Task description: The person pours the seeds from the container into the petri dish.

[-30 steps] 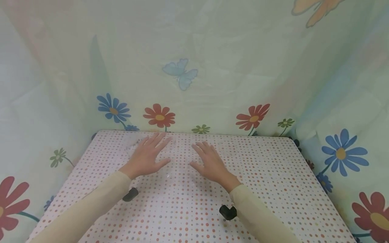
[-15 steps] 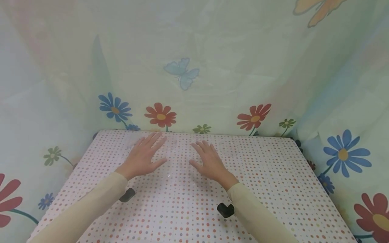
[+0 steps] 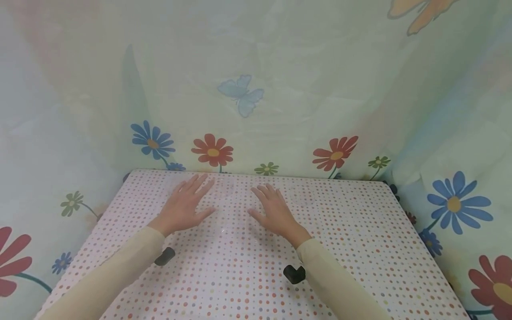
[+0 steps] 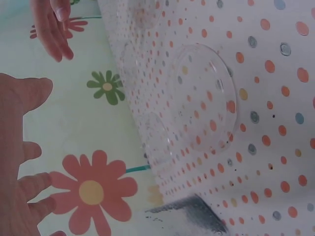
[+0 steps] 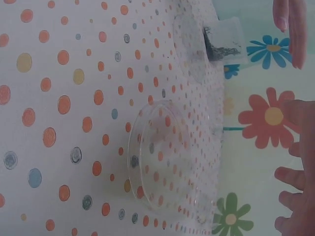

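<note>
Both hands hover palm down over the dotted table, fingers straight and spread, with nothing in them. My left hand (image 3: 182, 206) is left of the middle in the head view, near the table's back edge. To its right, a small distance apart, is my right hand (image 3: 276, 213). A clear, shallow round dish (image 4: 231, 98) lies on the table below the hands, apart from both; the right wrist view shows its rim (image 5: 134, 152) too. Toward the back left stands a clear cup (image 5: 226, 42) with dark grains in it, mostly hidden by the left hand in the head view.
More clear, round dish-like pieces lie near the back, such as a small one (image 4: 160, 140) and a flat one (image 5: 189, 54). The dotted table (image 3: 248, 284) meets a flower-printed curtain (image 3: 280, 111) at the back, with more curtain at both sides.
My left hand has drifted left, widening the gap between the hands. My right hand has shifted very slightly left. Both stay straight-fingered; the head view has turned slightly.
</note>
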The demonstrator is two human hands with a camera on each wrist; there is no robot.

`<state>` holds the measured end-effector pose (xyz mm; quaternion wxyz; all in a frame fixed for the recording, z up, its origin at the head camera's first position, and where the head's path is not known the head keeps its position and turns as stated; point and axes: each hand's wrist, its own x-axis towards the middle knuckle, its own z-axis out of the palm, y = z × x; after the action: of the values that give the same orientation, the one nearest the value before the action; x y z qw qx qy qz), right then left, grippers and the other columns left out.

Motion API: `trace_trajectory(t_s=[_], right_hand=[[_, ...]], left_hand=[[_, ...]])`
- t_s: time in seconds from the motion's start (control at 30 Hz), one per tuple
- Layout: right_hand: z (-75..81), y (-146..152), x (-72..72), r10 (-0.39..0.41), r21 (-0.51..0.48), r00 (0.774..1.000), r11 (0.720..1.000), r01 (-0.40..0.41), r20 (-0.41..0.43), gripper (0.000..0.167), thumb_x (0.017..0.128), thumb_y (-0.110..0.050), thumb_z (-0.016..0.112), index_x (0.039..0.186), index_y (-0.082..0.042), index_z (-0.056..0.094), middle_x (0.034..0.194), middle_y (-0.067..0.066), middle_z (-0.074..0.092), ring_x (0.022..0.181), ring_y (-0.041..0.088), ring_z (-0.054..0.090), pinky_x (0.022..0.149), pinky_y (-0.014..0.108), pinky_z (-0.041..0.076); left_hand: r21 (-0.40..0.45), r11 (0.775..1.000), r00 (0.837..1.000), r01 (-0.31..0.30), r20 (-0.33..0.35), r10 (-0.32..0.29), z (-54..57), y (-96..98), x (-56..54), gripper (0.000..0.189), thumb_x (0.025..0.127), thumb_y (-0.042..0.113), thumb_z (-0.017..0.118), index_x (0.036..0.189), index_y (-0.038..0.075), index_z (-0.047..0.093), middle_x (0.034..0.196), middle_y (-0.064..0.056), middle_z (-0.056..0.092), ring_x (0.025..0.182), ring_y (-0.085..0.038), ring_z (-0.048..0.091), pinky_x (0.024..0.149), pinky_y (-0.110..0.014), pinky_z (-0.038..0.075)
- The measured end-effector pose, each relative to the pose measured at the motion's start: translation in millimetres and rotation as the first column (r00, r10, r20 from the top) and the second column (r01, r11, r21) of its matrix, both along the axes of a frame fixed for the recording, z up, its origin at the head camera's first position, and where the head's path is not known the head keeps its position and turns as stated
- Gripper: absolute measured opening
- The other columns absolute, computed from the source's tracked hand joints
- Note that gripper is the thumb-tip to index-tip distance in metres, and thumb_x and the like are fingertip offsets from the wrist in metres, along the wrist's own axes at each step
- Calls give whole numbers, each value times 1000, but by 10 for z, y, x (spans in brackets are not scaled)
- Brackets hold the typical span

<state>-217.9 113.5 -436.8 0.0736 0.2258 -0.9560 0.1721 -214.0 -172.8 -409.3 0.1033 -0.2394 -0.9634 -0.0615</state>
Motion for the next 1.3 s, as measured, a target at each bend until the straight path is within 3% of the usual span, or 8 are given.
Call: trace_trajectory(t_s=[0.43, 0.8, 1.07, 1.3], right_hand=[[-23, -71, -57, 12, -35, 998, 999, -10, 56, 65, 95, -43, 56, 149, -12, 36, 154, 15, 37, 148, 38, 22, 121, 56, 14], [-57, -108, -130, 51, -38, 998, 998, -50, 24, 62, 96, -40, 55, 147, -10, 39, 151, 15, 41, 145, 40, 26, 121, 56, 17], [-57, -179, -138, 12, 16, 998, 1000, -13, 58, 64, 96, -44, 53, 149, -11, 36, 154, 14, 37, 148, 37, 22, 122, 54, 13], [-65, -194, -146, 20, -2, 998, 1000, -20, 68, 62, 96, -43, 53, 148, -13, 38, 154, 14, 37, 148, 37, 22, 121, 56, 15]], left_hand=[[16, 999, 999, -47, 16, 47, -40, -68, -25, 75, 90, 53, 56, 152, 18, 31, 161, -10, 24, 148, -34, 22, 118, -60, 21], [20, 996, 995, -86, 46, 85, -11, -139, -4, 77, 91, 53, 55, 153, 18, 28, 162, -10, 21, 150, -33, 17, 119, -59, 19], [29, 995, 994, -97, 53, 95, -21, -214, -3, 78, 91, 52, 56, 154, 16, 26, 162, -9, 20, 149, -33, 18, 119, -59, 17], [55, 994, 994, -100, 49, 97, -62, -237, -7, 77, 90, 49, 58, 153, 16, 28, 162, -11, 21, 149, -34, 19, 118, -61, 17]])
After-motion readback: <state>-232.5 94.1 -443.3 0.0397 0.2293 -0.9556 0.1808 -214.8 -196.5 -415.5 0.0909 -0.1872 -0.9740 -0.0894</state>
